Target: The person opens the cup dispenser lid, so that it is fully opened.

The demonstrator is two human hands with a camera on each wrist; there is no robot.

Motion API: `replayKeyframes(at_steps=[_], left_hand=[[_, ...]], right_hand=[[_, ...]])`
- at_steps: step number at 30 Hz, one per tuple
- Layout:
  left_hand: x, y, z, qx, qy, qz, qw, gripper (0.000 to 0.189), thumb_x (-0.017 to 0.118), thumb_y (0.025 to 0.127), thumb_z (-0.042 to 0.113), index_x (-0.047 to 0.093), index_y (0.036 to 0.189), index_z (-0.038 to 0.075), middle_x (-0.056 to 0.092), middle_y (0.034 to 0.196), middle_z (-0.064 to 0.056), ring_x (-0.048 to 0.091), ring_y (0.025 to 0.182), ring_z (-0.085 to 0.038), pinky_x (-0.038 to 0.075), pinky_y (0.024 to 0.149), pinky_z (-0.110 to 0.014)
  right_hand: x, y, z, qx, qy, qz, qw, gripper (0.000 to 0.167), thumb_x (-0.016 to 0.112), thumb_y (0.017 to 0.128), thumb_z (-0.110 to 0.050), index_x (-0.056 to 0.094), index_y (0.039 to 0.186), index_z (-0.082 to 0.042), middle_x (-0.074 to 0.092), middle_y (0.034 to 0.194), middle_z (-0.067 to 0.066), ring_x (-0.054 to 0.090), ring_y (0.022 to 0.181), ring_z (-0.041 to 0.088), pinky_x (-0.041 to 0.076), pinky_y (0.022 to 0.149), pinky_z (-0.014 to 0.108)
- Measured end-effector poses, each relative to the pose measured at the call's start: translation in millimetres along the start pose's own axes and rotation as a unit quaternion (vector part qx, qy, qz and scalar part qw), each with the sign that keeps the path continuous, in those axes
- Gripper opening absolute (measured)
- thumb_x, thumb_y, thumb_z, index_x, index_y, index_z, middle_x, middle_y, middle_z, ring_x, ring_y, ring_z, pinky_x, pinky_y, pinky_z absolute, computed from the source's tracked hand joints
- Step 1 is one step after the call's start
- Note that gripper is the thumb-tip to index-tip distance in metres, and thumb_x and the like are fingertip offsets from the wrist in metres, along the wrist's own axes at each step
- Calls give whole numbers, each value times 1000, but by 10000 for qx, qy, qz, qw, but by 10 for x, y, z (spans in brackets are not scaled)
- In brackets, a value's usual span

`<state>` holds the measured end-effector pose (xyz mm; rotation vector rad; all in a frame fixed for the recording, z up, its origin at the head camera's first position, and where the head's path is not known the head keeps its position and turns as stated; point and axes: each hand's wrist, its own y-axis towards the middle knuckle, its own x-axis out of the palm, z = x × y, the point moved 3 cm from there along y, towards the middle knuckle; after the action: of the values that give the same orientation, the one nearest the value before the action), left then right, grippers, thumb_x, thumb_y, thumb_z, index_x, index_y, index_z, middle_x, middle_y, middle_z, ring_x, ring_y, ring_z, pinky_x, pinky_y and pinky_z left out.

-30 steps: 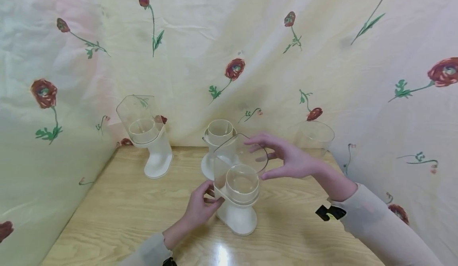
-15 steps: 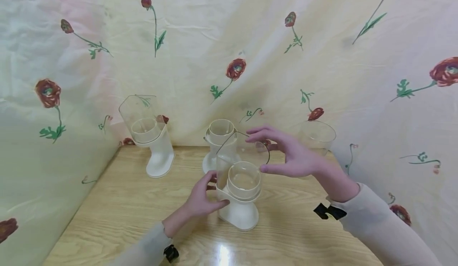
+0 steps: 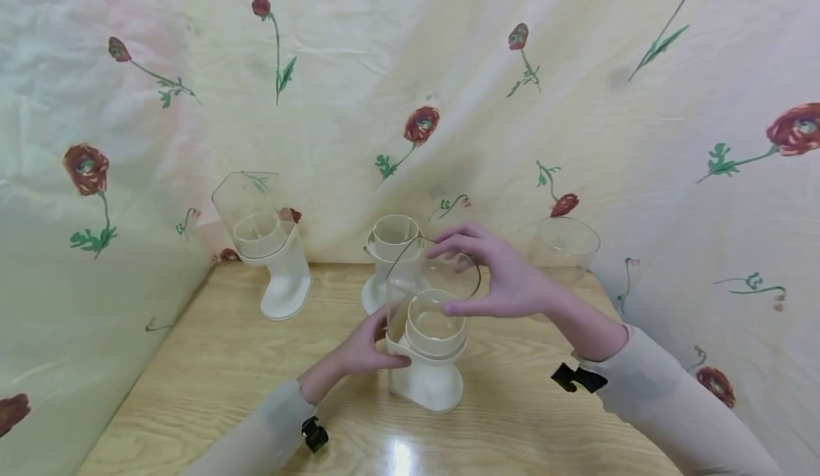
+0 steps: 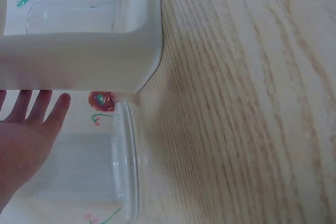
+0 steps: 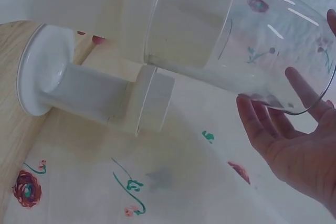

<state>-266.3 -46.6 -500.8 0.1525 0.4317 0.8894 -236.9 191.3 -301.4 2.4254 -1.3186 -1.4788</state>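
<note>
A white stand (image 3: 429, 383) with a round collar is upright on the wooden table, a clear cylindrical cover (image 3: 400, 298) rising around its inner ring. My left hand (image 3: 366, 348) grips the stand's left side, thumb in front and fingers behind. In the left wrist view, that hand's fingers (image 4: 52, 111) meet the white body's edge; its thumb is out of sight. My right hand (image 3: 500, 277) curves round the cover's upper right side. In the right wrist view, its fingers (image 5: 257, 124) lie along the clear wall near the rim.
Behind stands a second white stand (image 3: 378, 294) without a visible tall cover. A third (image 3: 285, 291), with a clear cover (image 3: 246, 195), is at the back left. A loose clear cover (image 3: 564, 252) stands at the back right. Flowered cloth (image 3: 346, 127) encloses the table (image 3: 211, 383).
My right hand has moved left and its fingers have closed in round the clear cover. My left hand stays at the stand, which has shifted slightly away over the last second.
</note>
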Motion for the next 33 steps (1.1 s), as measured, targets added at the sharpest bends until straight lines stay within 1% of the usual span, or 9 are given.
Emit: replayKeyframes(at_steps=[4, 9, 14, 17, 20, 23, 27, 30, 33], left_hand=[[16, -34, 16, -195, -33, 170, 9997, 88, 90, 79, 11, 46, 154, 10, 59, 149, -14, 58, 134, -20, 53, 112, -37], [99, -98, 26, -278, -85, 599, 9978, 93, 93, 76, 11, 45, 156, 12, 60, 148, -13, 57, 135, -26, 56, 108, -42], [211, -154, 19, -317, -38, 877, 9956, 99, 95, 75, 13, 41, 159, 13, 58, 150, -11, 55, 136, -36, 55, 108, -39], [240, -168, 11, -283, 27, 949, 9951, 103, 97, 73, 15, 39, 159, 17, 57, 150, -9, 53, 137, -35, 54, 108, -39], [229, -169, 19, -141, 96, 931, 9955, 108, 98, 71, 14, 36, 160, 17, 55, 151, -10, 52, 138, -31, 53, 112, -48], [197, -145, 35, 105, 124, 748, 9971, 112, 98, 71, 14, 32, 162, 16, 53, 153, -13, 50, 142, -28, 47, 118, -58], [143, -81, 42, 351, 57, 438, 9984, 113, 96, 71, 12, 30, 163, 17, 52, 157, -15, 49, 147, -28, 43, 123, -61], [106, -41, 34, 327, 31, 334, 9989, 111, 97, 70, 10, 33, 161, 18, 54, 155, -14, 52, 146, -28, 47, 121, -57], [85, -33, 32, 187, 80, 359, 9992, 108, 98, 68, 12, 37, 157, 19, 60, 149, -15, 57, 140, -28, 52, 116, -54]], right_hand=[[-14, 15, 46, -92, 220, -153, 9996, 68, 96, 76, -14, 68, 138, -17, 56, 148, 6, 57, 132, 21, 62, 98, 43], [-49, 42, 104, -268, 438, -406, 9979, 69, 94, 78, -11, 66, 141, -18, 54, 152, 7, 54, 138, 20, 62, 103, 47], [-86, 45, 183, -461, 772, -686, 9936, 73, 90, 77, -1, 63, 144, -14, 50, 156, 14, 52, 142, 17, 60, 108, 50], [-94, 54, 211, -580, 974, -824, 9901, 75, 88, 76, 4, 62, 145, -12, 48, 157, 15, 50, 144, 17, 58, 110, 53], [-98, 75, 205, -663, 1017, -924, 9883, 75, 86, 77, 2, 61, 145, -12, 49, 157, 11, 50, 145, 19, 57, 112, 49], [-99, 95, 171, -705, 795, -959, 9897, 73, 86, 77, -4, 61, 146, -14, 50, 157, 5, 48, 145, 21, 55, 110, 40], [-75, 137, 45, -621, 197, -881, 9940, 75, 89, 79, -17, 59, 148, -20, 51, 157, -1, 46, 145, 19, 53, 105, 41], [-12, 177, -97, -535, -469, -768, 9945, 78, 92, 79, -31, 59, 148, -24, 52, 156, -1, 48, 144, 17, 52, 110, 46], [78, 201, -222, -488, -1104, -701, 9902, 82, 92, 78, -45, 57, 148, -25, 51, 156, 6, 49, 145, 22, 50, 116, 50]])
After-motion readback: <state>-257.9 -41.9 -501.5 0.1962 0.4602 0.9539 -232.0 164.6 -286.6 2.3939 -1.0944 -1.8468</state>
